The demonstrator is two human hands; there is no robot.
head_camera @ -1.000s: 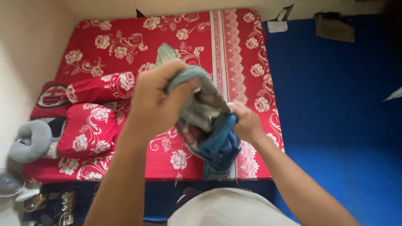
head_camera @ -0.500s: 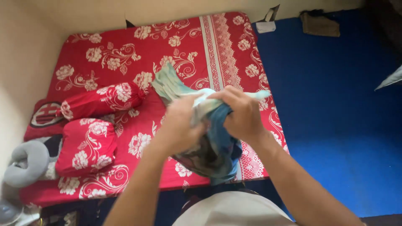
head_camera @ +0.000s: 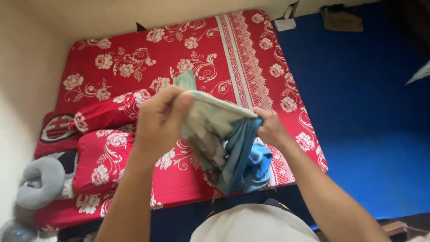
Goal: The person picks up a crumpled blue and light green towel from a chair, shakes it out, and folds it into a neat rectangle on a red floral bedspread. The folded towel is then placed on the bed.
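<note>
The cloth [head_camera: 226,143] is a mix of pale green, cream and grey-brown print on the upper part, with plain mid-blue and brighter blue folds hanging below. The bed sheet [head_camera: 179,58] is bright red with white roses and curling white vines, and a band of white lace-like stripes runs along one side. Two pillows [head_camera: 105,134] carry the same red and white flower pattern. A third cushion [head_camera: 56,130] is dark red with a round black, white and red striped badge. The neck pillow [head_camera: 42,181] is plain grey. The floor [head_camera: 367,112] is deep blue, the wall [head_camera: 27,67] cream
</note>
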